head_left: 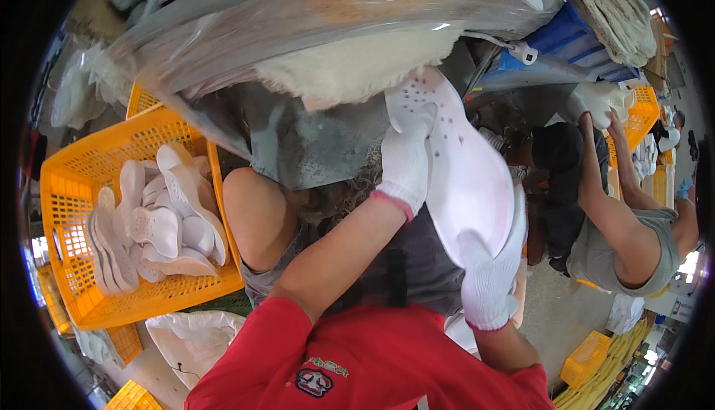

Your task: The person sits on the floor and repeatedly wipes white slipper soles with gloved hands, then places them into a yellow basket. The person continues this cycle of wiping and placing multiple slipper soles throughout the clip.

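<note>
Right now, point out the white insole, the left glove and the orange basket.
white insole (465, 179), head view, its broad middle.
left glove (406, 158), head view, back of the hand.
orange basket (71, 179), head view, left wall.

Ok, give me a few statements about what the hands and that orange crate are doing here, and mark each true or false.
1. Both hands wear white gloves. True: left hand, right hand.
2. The hands hold a white perforated insole between them. True.
3. The orange crate holds nothing. False: white insoles are piled in it.
4. The crate sits on the person's right. False: it is on the left.
5. The person's sleeves are red. True.
</note>
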The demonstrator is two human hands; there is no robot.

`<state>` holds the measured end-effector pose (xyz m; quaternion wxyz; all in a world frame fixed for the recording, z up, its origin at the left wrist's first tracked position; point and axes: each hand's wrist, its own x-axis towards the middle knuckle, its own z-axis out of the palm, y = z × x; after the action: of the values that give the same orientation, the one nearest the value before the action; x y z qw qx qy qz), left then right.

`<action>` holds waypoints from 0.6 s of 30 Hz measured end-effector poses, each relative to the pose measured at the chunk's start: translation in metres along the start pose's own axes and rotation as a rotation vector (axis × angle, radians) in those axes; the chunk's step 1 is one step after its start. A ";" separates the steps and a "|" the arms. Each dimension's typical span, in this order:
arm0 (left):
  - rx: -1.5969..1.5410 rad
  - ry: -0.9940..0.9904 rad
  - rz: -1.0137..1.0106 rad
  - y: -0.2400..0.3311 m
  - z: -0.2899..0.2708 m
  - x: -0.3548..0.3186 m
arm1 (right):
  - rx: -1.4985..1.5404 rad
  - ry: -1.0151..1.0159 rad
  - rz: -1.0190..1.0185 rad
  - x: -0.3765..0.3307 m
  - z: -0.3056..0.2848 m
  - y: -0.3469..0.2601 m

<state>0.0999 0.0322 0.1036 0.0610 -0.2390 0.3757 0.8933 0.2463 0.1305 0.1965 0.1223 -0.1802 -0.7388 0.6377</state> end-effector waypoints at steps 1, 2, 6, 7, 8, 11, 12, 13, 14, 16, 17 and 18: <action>0.085 0.036 -0.024 -0.002 0.002 0.009 | -0.053 -0.024 -0.116 0.011 0.007 0.000; 0.123 0.077 -0.058 -0.005 0.001 0.022 | -0.113 -0.041 -0.169 0.026 0.011 0.003; 0.569 -0.070 0.197 0.001 -0.030 0.110 | -0.340 -0.154 -0.426 0.095 0.039 0.026; 0.251 -0.157 0.057 0.008 -0.044 0.126 | -0.475 -0.164 -0.546 0.111 0.050 0.031; -0.058 -0.199 -0.100 0.014 -0.053 0.137 | -0.604 -0.183 -0.718 0.125 0.062 0.034; 0.617 0.062 -0.184 0.053 -0.095 0.126 | -0.369 -0.246 -0.558 0.155 0.086 0.035; 1.111 0.150 -0.054 0.067 -0.104 0.114 | -0.247 -0.275 -0.476 0.162 0.092 0.035; 1.446 0.186 -0.079 0.083 -0.112 0.102 | -0.228 -0.277 -0.349 0.168 0.097 0.036; 1.536 0.165 -0.032 0.091 -0.118 0.087 | -0.264 -0.290 -0.317 0.175 0.101 0.038; 1.679 0.137 0.068 0.103 -0.131 0.054 | -0.335 -0.269 -0.416 0.186 0.110 0.045; 1.743 0.121 0.168 0.107 -0.135 0.041 | -0.303 -0.305 -0.292 0.192 0.115 0.049; 1.728 0.033 0.303 0.108 -0.138 0.030 | -0.254 -0.339 -0.254 0.196 0.120 0.052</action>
<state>0.0948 -0.1434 0.0760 0.0958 -0.0696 0.9493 0.2911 0.0252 0.1119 0.1162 0.0522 0.0098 -0.8397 0.5405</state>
